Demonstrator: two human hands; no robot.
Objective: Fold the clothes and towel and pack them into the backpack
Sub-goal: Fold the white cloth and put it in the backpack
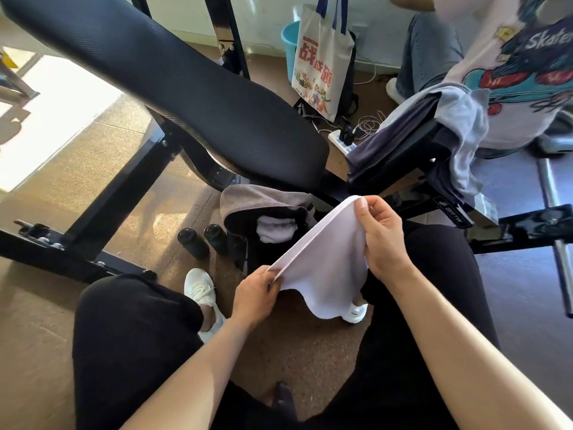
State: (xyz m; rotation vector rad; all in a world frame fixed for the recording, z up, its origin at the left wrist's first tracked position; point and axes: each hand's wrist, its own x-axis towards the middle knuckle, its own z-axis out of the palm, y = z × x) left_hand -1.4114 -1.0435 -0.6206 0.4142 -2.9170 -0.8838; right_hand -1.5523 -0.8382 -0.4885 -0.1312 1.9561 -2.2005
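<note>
Hands: I see left hand (254,293) and right hand (384,240) each pinching an end of white cloth (322,268).
Backpack (245,252): open beneath, grey towel (257,197) on top.

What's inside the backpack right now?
One white folded cloth shows in the backpack mouth. A brown towel over its top and the held cloth cover the rest.

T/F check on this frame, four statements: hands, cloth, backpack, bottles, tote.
1. Both the left hand and the right hand hold the white cloth. True.
2. Two black bottles stand on the floor beside the backpack. True.
3. The backpack is zipped shut. False: it is open, with something white inside.
4. The tote bag lies flat on the bench. False: it is upright beyond the bench.
</note>
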